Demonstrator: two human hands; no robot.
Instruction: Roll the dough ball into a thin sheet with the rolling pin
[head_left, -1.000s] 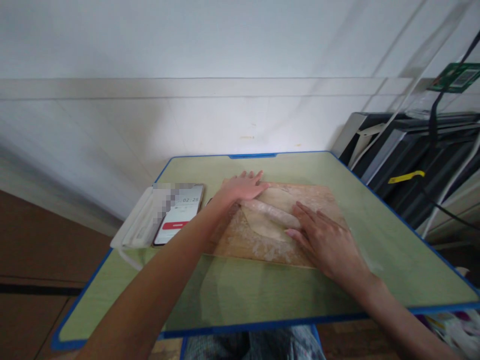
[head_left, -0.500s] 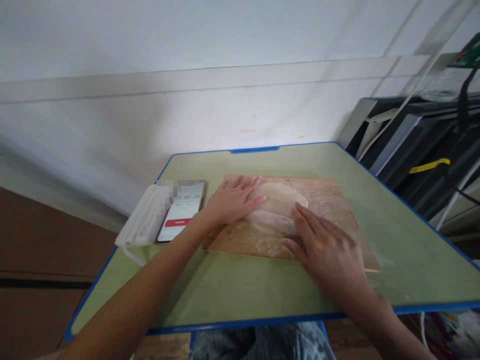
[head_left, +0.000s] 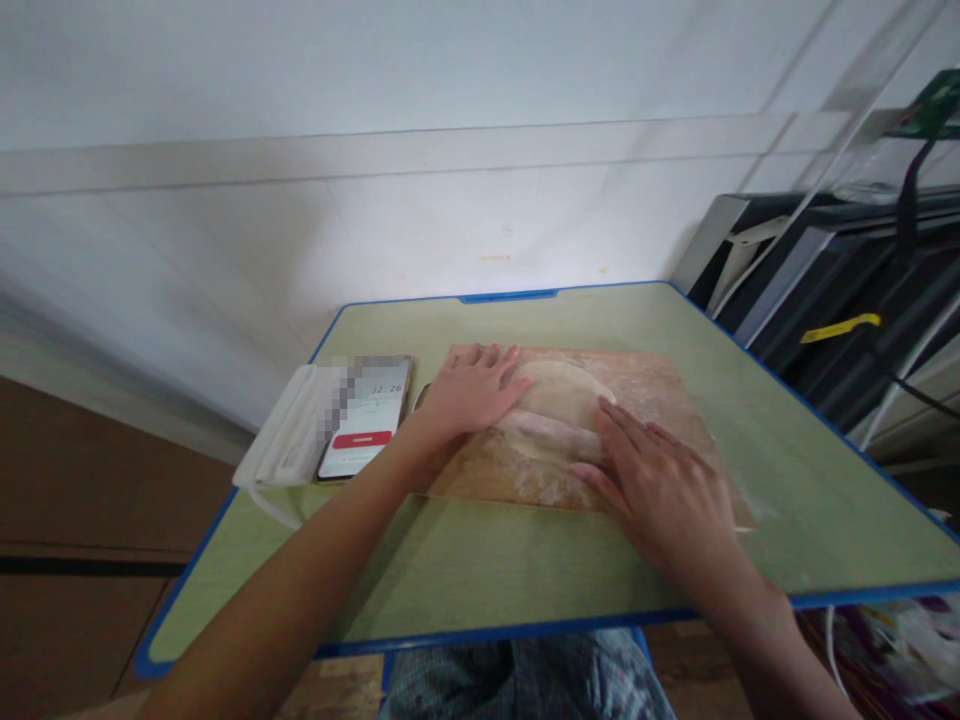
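A flour-dusted rolling pin (head_left: 553, 433) lies across a flat round of pale dough (head_left: 562, 388) on a wooden board (head_left: 480, 478). Over the pin's left end rests my left hand (head_left: 478, 388), palm down with its fingers stretched out and spread. My right hand (head_left: 660, 468) lies over the other end, its fingers extended forward close together and the thumb apart. Both ends of the pin are largely hidden under my hands. Part of the dough shows on the near side of the pin, but most of it is on the far side.
Left of the board, a phone (head_left: 365, 420) displaying a timer lies beside a white device with a cable (head_left: 289, 440). The green table (head_left: 525, 575) has a blue rim and stands against a white wall (head_left: 480, 220). Dark flat panels (head_left: 832, 290) lean at the right.
My right hand and the rolling pin have shifted slightly to the right over the dough. The left hand has moved a little with them, and the view has tilted slightly.
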